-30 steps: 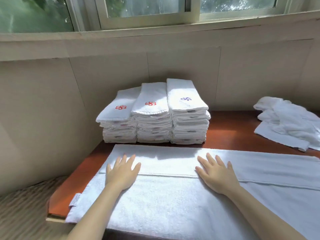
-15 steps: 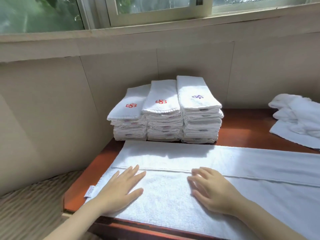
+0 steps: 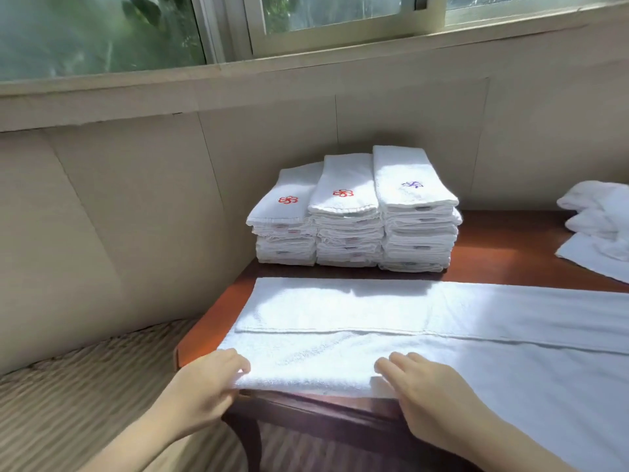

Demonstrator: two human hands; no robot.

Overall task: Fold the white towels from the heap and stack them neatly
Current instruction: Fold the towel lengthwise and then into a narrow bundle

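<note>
Towel point(image 3: 340, 356) and heap point(image 3: 599, 226), both cut off at right frame edge

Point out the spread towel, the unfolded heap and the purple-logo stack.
spread towel point(image 3: 510, 376): head view, on its near layer.
heap point(image 3: 599, 219): head view, on its crumpled top.
purple-logo stack point(image 3: 417, 199): head view, on its top towel.

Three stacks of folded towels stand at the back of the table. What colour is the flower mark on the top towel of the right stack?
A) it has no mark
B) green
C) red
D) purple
D: the mark on top of the right stack is purple, while the left stack and the middle stack carry red ones.
</note>
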